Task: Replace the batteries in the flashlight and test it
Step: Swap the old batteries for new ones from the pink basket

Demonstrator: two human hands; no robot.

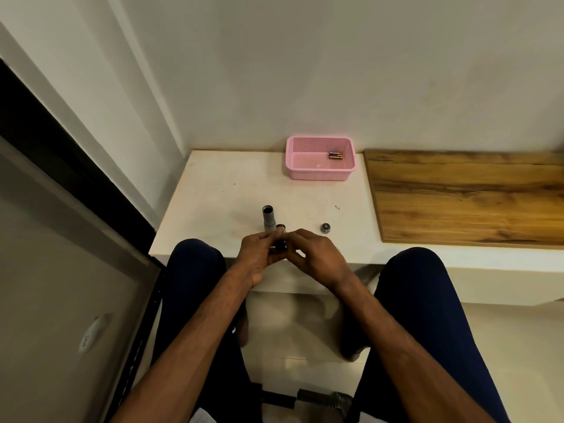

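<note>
Pale plaster walls close in a corner where a white ledge (213, 190) runs at knee height, and the seated person's two hands meet just over its near edge. From the fingers outward: the left hand (259, 254) curls its fingertips around a small dark cylinder (280, 239), probably the battery holder, and the right hand (317, 254) pinches the same piece from the other side, thumb and forefinger closed on it. Just behind the left hand's knuckles the grey flashlight body (268, 219) stands upright on the ledge, its open end facing up. To the right of the hands, apart from them, the small round end cap (325, 228) sits alone on the white surface. Farther back against the wall a pink basket (320, 174) holds two batteries (335, 155) lying side by side near its right rear corner. A wooden board (473, 199) covers the ledge to the right
</note>
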